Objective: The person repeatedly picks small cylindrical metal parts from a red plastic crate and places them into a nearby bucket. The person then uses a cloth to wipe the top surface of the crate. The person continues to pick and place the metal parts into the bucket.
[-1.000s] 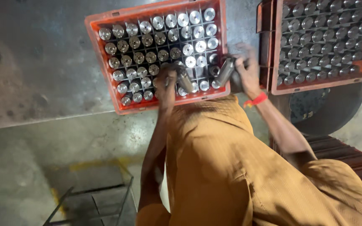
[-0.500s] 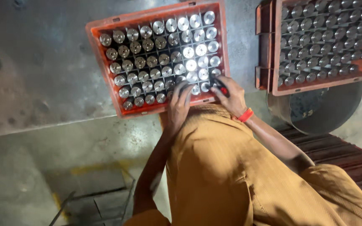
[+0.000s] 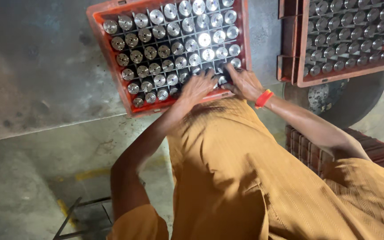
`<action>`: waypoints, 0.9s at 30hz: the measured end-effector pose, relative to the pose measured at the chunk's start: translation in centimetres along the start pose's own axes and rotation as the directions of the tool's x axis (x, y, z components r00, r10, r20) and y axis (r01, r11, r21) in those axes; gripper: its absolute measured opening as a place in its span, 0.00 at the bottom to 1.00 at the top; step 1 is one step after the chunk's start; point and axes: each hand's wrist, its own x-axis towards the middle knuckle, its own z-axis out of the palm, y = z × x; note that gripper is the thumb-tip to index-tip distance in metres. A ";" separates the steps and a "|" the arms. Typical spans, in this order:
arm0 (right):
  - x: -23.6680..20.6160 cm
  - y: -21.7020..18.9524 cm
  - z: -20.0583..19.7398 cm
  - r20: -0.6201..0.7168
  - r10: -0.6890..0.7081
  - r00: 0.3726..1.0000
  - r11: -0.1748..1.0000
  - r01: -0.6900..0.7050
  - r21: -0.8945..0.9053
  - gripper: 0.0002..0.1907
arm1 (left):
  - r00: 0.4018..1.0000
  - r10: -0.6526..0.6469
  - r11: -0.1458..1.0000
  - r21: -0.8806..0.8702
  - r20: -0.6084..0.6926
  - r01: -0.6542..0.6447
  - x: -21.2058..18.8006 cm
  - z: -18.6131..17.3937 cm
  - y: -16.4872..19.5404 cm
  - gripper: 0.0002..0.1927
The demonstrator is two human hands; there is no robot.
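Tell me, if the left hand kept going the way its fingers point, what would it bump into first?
Probably the shiny metal cylinders standing in the red crate; the left hand already rests at their near rows.

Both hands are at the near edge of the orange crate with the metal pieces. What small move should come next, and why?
Probably press the pieces under the hands fully down into their cells. The left hand and right hand both rest on the near row of the orange crate, where the metal pieces elsewhere already sit level in the grid. What the fingers cover is hidden.
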 end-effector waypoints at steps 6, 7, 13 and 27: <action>-1.2 0.2 -2.5 -0.004 -0.078 0.997 0.996 0.078 0.030 0.25 | 0.996 0.011 0.972 -0.233 -0.087 -0.031 -1.5 -3.6 0.2 0.26; -1.8 0.5 -3.6 -0.109 -0.146 0.983 0.983 0.157 0.095 0.26 | 0.977 -0.085 0.937 -0.348 -0.194 0.012 -2.3 -4.7 0.0 0.24; -3.1 0.0 -6.7 0.239 0.439 0.866 -0.345 -0.083 0.935 0.31 | 0.808 -0.538 0.379 -0.925 -0.239 -0.022 -3.8 -8.2 0.7 0.24; -0.4 1.7 -7.5 -0.086 -0.486 0.870 0.874 0.484 -0.043 0.19 | 0.859 -0.268 0.800 -0.598 -0.436 -0.054 -4.0 -4.1 3.5 0.25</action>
